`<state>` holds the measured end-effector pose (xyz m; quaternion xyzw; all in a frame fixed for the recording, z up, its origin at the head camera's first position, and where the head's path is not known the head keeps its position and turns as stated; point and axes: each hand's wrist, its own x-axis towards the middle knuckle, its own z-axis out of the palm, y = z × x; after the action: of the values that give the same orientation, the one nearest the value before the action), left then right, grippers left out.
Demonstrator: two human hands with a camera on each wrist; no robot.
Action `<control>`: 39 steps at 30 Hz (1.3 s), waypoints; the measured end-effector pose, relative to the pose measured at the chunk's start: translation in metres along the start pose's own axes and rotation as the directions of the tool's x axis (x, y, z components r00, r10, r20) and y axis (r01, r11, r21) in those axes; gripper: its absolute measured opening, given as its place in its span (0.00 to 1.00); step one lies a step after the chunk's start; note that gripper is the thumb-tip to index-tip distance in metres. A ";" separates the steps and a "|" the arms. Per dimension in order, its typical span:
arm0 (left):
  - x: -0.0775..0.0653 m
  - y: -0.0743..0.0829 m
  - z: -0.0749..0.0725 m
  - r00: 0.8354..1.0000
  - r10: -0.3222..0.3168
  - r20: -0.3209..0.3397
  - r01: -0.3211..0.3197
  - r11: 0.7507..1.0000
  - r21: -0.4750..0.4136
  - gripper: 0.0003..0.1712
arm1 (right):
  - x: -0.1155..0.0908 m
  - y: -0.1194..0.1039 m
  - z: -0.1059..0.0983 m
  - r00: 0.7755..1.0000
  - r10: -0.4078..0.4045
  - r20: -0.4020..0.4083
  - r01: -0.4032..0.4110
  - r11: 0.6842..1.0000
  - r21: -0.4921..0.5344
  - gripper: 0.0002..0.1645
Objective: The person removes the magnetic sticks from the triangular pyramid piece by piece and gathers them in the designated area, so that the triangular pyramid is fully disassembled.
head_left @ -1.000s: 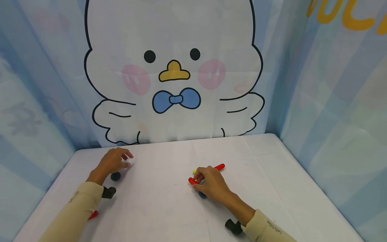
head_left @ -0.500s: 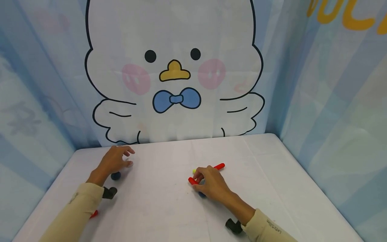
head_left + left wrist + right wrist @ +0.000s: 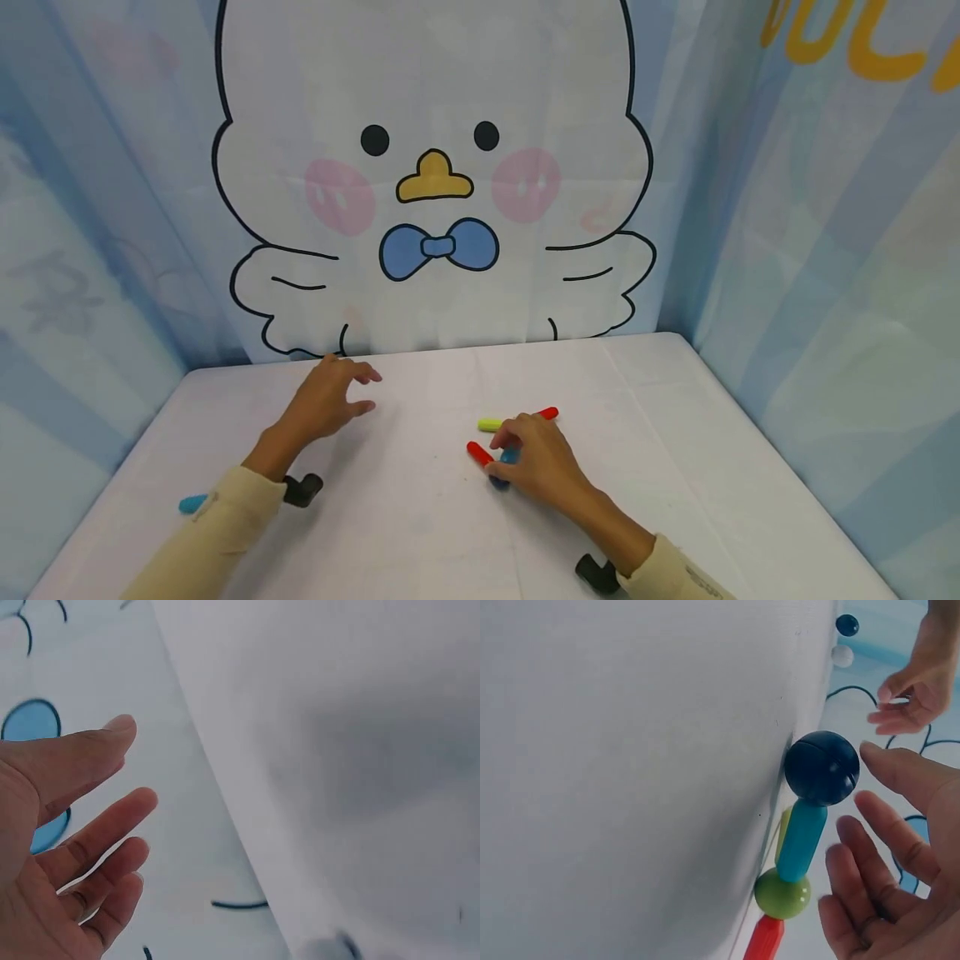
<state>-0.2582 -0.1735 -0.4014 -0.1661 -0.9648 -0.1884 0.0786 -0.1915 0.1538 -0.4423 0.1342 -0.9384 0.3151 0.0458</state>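
Note:
My left hand hovers over the back left of the table, thumb and fingers spread with nothing between them. In the right wrist view, a dark blue ball and a white ball lie near that hand; the head view hides both. My right hand is beside joined toy pieces, fingers loosely bent and gripping nothing. Its thumb is close to a dark blue ball; whether they touch I cannot tell. A blue stick adjoins that ball, followed by a green ball and a red stick.
Around the right hand lie a yellow-green stick, a red stick and another red stick end. A light blue stick shows past the left sleeve. Behind the white table hangs a printed curtain.
My left hand has let go of the white ball and moved right, its arm now covering the balls there. My right fingers have loosened and drawn back slightly, showing more of the sticks.

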 end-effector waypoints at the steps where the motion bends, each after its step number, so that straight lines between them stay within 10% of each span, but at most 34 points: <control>1: 0.000 0.006 0.003 1.000 0.009 0.006 -0.009 1.000 0.001 0.23 | -0.001 0.001 -0.001 1.000 -0.004 0.002 0.004 1.000 0.002 0.16; 19: -0.002 0.093 0.071 0.945 0.296 0.139 -0.276 0.950 -0.144 0.18 | -0.009 0.014 -0.010 0.990 0.009 0.143 -0.029 0.990 0.141 0.16; 39: -0.005 0.099 0.084 0.932 0.332 0.142 -0.311 0.938 -0.151 0.12 | -0.010 0.015 -0.010 0.991 -0.018 0.130 -0.003 0.987 0.163 0.15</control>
<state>-0.2260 -0.0554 -0.4459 -0.3417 -0.9138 -0.2189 0.0178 -0.1858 0.1732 -0.4446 0.1614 -0.9099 0.3813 -0.0257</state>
